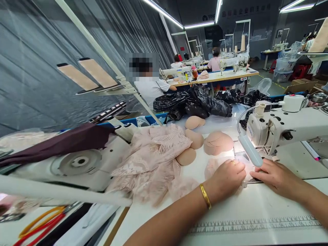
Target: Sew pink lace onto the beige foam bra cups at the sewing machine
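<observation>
My left hand [229, 176], with a gold bracelet [205, 196] at the wrist, is closed on a piece of pale pink lace fabric [212, 166] in front of the sewing machine [279, 126]. Close to the needle area, my right hand [278, 177] lies with fingers stretched out by the fabric's right edge. A white lamp tube [249, 150] hides the needle and part of the cloth. Beyond my left hand lie beige moulded bra cups [186, 156] and a seamed pink cup [218, 142]. A heap of pale pink lace pieces [153, 153] spreads to their left.
A ruler strip [256, 224] runs along the table's front. Black plastic bags [192, 100] lie behind the cups. At left are another machine [84, 165], a thread stand [107, 90] and orange-and-red-handled scissors [42, 223]. A person in a white shirt [151, 90] sits farther back.
</observation>
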Demonstrator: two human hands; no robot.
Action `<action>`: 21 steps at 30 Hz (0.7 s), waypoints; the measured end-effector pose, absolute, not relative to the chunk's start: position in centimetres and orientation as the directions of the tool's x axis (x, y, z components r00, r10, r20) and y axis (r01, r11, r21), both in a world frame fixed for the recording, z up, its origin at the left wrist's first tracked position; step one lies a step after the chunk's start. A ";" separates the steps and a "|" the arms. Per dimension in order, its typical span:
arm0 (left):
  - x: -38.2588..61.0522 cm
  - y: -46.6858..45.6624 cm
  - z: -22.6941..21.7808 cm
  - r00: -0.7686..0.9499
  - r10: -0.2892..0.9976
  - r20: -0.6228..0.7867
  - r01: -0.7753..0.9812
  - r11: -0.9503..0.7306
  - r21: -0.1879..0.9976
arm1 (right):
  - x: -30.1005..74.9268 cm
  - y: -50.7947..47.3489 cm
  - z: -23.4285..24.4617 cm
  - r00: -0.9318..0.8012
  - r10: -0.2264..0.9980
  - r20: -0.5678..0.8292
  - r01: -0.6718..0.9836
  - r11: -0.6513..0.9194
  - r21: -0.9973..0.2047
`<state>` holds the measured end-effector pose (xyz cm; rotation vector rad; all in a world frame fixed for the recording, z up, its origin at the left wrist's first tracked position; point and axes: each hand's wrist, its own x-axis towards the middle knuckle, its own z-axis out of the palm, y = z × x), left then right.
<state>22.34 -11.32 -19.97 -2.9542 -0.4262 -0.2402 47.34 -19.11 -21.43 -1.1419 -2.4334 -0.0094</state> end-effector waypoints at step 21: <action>23.1 -11.3 -20.5 0.927 0.280 0.249 0.281 -0.959 0.032 | 47.6 -19.1 -21.0 -0.540 0.799 0.266 0.743 0.601 -0.294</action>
